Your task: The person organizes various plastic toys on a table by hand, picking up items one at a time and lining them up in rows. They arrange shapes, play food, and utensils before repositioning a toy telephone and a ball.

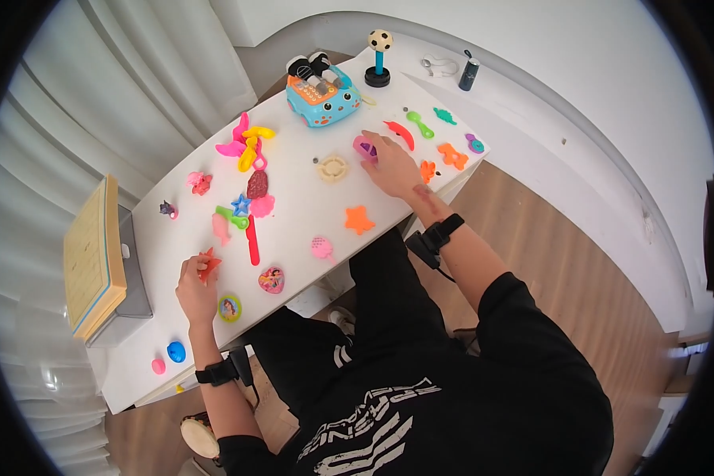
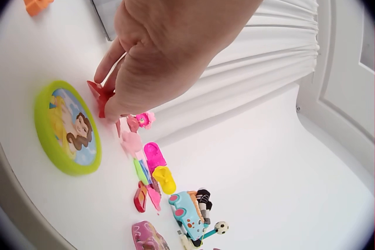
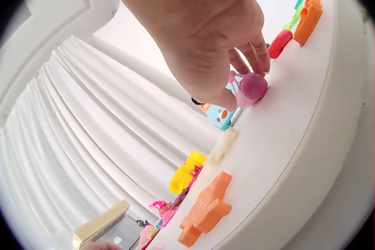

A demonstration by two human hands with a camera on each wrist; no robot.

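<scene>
At the table's left part, my left hand (image 1: pixel 197 289) pinches a red, pointed toy piece (image 1: pixel 209 267) between thumb and fingers. The left wrist view has this red piece (image 2: pixel 101 97) low over the white top, partly covered by the fingers. A round green-rimmed picture disc (image 1: pixel 229 308) lies just beside that hand. Farther right, my right hand (image 1: pixel 394 166) holds a small pink and purple toy piece (image 1: pixel 363 149) at the table surface. From the right wrist, a rounded knob shows on the pink piece (image 3: pixel 253 87), with thumb and fingertips on either side of it.
Several plastic toys surround an orange star (image 1: pixel 358 220), a cream ring (image 1: pixel 332 168) and a red toy knife (image 1: pixel 252 240). At the back stand a blue toy phone (image 1: pixel 325 108) and a soccer-ball stand (image 1: pixel 379 62). A grey bin (image 1: pixel 135 278) occupies the left end.
</scene>
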